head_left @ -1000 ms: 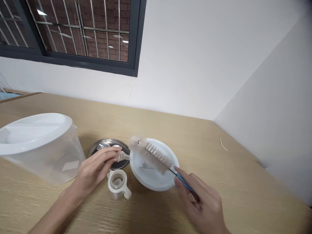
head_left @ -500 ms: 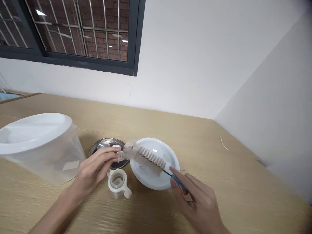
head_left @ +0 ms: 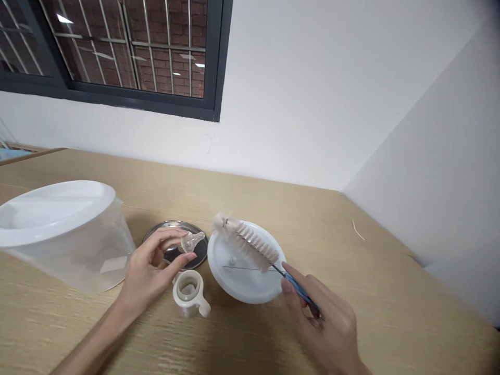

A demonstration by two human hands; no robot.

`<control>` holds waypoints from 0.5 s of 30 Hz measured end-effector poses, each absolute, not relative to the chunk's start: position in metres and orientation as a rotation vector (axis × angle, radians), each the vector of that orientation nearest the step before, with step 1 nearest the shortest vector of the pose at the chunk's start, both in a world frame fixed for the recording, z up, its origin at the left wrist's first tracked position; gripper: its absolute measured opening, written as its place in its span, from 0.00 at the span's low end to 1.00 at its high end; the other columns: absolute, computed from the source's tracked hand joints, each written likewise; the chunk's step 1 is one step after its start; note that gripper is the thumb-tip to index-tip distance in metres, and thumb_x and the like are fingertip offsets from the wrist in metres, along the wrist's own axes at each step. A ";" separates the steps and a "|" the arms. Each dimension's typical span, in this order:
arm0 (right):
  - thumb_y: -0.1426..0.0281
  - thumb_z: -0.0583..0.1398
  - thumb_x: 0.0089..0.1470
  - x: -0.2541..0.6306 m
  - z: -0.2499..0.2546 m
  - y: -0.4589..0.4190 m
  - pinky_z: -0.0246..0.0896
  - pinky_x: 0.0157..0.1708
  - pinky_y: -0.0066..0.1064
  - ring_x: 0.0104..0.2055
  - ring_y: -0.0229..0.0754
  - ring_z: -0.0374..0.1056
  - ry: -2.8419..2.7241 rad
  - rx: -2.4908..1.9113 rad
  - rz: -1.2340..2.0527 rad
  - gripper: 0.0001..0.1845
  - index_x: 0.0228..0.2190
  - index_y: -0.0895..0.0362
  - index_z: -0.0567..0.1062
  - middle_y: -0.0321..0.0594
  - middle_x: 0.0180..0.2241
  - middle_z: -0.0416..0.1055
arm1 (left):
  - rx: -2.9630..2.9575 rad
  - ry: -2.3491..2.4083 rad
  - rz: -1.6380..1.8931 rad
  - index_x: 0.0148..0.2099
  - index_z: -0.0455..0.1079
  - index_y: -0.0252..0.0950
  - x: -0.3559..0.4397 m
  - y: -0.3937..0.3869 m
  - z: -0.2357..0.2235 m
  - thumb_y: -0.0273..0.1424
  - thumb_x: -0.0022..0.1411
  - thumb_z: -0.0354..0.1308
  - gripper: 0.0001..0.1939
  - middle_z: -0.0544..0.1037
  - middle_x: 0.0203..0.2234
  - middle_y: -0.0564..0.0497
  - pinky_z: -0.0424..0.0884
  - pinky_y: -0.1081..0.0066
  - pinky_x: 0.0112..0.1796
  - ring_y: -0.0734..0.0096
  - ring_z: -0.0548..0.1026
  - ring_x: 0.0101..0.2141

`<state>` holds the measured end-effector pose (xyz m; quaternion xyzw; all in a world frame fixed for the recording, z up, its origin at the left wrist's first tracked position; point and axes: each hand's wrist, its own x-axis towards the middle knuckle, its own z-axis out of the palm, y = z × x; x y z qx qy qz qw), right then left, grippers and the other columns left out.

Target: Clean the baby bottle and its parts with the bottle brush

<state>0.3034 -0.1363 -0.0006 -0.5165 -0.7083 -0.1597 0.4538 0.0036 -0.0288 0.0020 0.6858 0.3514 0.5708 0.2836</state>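
Note:
Between the thumb and fingers of my left hand [head_left: 150, 265] is a clear bottle nipple [head_left: 191, 241], its tip pointing right, over a round metal tray [head_left: 201, 251]. My right hand [head_left: 322, 315] is closed round the blue handle of a white bottle brush [head_left: 250, 244]. The brush slants up to the left above a white bowl [head_left: 223, 284], its bristles apart from the nipple. A thin wire-like rod [head_left: 244, 268] runs across over the bowl. Below my left hand stands a small bottle with a white two-handled collar [head_left: 188, 291].
A large translucent container with a white lid [head_left: 86, 234] stands at the left. A thin pale strip [head_left: 358, 230] lies on the wooden table [head_left: 312, 213] at the right. White walls and a barred window [head_left: 136, 47] rise behind.
The brush has come away from the nipple, shifting right and down with my right hand. My left hand has turned, and the nipple now shows clearly in its fingers.

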 end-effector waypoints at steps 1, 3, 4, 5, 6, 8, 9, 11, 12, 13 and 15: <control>0.76 0.61 0.63 0.302 0.000 -0.137 0.53 0.19 0.24 0.19 0.30 0.57 -1.741 -1.267 -0.397 0.14 0.50 0.60 0.77 0.29 0.22 0.61 | 1.756 0.944 1.524 0.50 0.74 0.41 0.005 -0.029 0.003 0.31 0.59 0.70 0.17 0.81 0.45 0.48 0.81 0.66 0.47 0.62 0.83 0.45; 0.76 0.61 0.63 0.300 0.000 -0.138 0.54 0.19 0.24 0.20 0.31 0.57 -1.727 -1.255 -0.392 0.15 0.51 0.60 0.77 0.30 0.22 0.62 | 1.647 0.971 1.505 0.51 0.75 0.40 0.007 -0.030 0.007 0.33 0.58 0.72 0.19 0.82 0.46 0.47 0.81 0.68 0.44 0.62 0.84 0.43; 0.76 0.61 0.63 0.298 -0.001 -0.138 0.54 0.19 0.24 0.20 0.31 0.57 -1.721 -1.252 -0.387 0.16 0.52 0.59 0.76 0.30 0.22 0.63 | 1.618 0.990 1.492 0.50 0.76 0.39 0.007 -0.031 0.009 0.33 0.57 0.72 0.19 0.83 0.46 0.46 0.81 0.69 0.43 0.62 0.84 0.42; 0.77 0.61 0.63 0.297 -0.002 -0.139 0.54 0.19 0.24 0.20 0.31 0.58 -1.718 -1.251 -0.381 0.17 0.53 0.58 0.76 0.30 0.23 0.63 | 1.600 1.006 1.474 0.49 0.77 0.39 0.007 -0.031 0.011 0.35 0.56 0.73 0.18 0.84 0.45 0.45 0.82 0.69 0.42 0.62 0.84 0.41; 0.77 0.61 0.63 0.295 -0.003 -0.140 0.55 0.20 0.24 0.20 0.32 0.58 -1.719 -1.250 -0.376 0.18 0.54 0.58 0.75 0.31 0.23 0.63 | 1.583 1.018 1.444 0.46 0.78 0.38 0.006 -0.032 0.014 0.36 0.56 0.73 0.17 0.85 0.43 0.45 0.82 0.68 0.41 0.60 0.85 0.40; 0.78 0.61 0.63 0.293 -0.006 -0.140 0.56 0.21 0.24 0.21 0.32 0.60 -1.738 -1.235 -0.368 0.20 0.56 0.57 0.74 0.32 0.24 0.65 | 1.524 1.023 1.364 0.42 0.80 0.37 0.006 -0.033 0.017 0.39 0.55 0.74 0.15 0.86 0.39 0.44 0.82 0.67 0.39 0.58 0.85 0.38; 0.78 0.61 0.62 0.292 -0.008 -0.140 0.57 0.21 0.24 0.22 0.33 0.61 -1.761 -1.219 -0.370 0.21 0.56 0.58 0.73 0.32 0.24 0.65 | 1.478 1.014 1.324 0.41 0.80 0.37 0.005 -0.033 0.019 0.40 0.55 0.73 0.15 0.87 0.36 0.43 0.82 0.67 0.38 0.57 0.85 0.38; 0.79 0.61 0.62 0.292 -0.011 -0.138 0.60 0.24 0.24 0.23 0.33 0.62 -1.814 -1.198 -0.389 0.23 0.58 0.59 0.73 0.33 0.25 0.67 | 1.381 0.996 1.262 0.40 0.79 0.37 0.004 -0.034 0.020 0.41 0.56 0.73 0.15 0.87 0.33 0.44 0.82 0.68 0.37 0.56 0.86 0.37; 0.80 0.62 0.62 0.292 -0.012 -0.137 0.60 0.24 0.24 0.23 0.33 0.63 -1.831 -1.196 -0.404 0.23 0.58 0.59 0.72 0.34 0.26 0.67 | 1.335 0.989 1.244 0.40 0.79 0.37 0.004 -0.034 0.020 0.41 0.56 0.73 0.15 0.87 0.33 0.44 0.81 0.68 0.38 0.57 0.86 0.37; 0.79 0.62 0.62 0.293 -0.012 -0.136 0.61 0.25 0.25 0.23 0.33 0.63 -1.839 -1.205 -0.419 0.23 0.58 0.60 0.72 0.33 0.26 0.67 | 1.293 0.982 1.228 0.41 0.79 0.37 0.003 -0.034 0.020 0.41 0.56 0.73 0.15 0.87 0.34 0.45 0.81 0.70 0.39 0.58 0.86 0.38; 0.79 0.61 0.63 0.296 -0.011 -0.134 0.61 0.25 0.25 0.23 0.33 0.63 -1.813 -1.244 -0.452 0.23 0.58 0.59 0.72 0.33 0.26 0.67 | 1.214 0.968 1.192 0.43 0.79 0.36 0.003 -0.034 0.020 0.41 0.56 0.73 0.17 0.87 0.37 0.44 0.79 0.72 0.41 0.59 0.86 0.40</control>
